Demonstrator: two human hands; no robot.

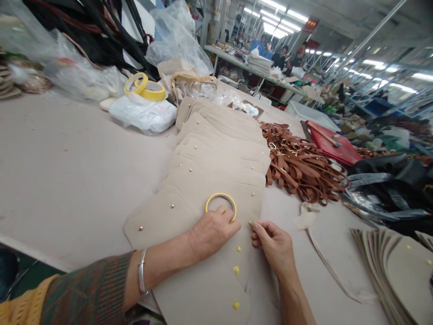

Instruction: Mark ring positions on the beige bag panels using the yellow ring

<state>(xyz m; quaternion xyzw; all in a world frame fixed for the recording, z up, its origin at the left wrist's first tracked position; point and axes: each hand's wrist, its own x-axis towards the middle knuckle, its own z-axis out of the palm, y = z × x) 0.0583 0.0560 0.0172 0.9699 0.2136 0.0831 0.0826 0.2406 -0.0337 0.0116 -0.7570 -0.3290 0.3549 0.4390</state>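
My left hand [211, 232] is closed around a roll of yellow tape [221, 196], which stands on edge over the beige panels. At the panels' right edge, the thumb and fingers of my right hand [275, 243] pinch a small gold stud [251, 224]. Beige leather-like panels [203, 271] lie overlapped in a long row running away from me, with metal studs along both sides. Three small yellow tape pieces [236, 270] stick to the nearest panels, below my hands. The fingertips of my left hand are partly hidden behind the roll.
Brown straps with gold clasps [294, 162] are heaped on the right. More yellow tape rolls [154, 91] rest on a white plastic-wrapped bundle [142, 112]. A fanned beige stack [395, 271] stands at the lower right, near a thin beige strip [329, 259]. Two people are far back.
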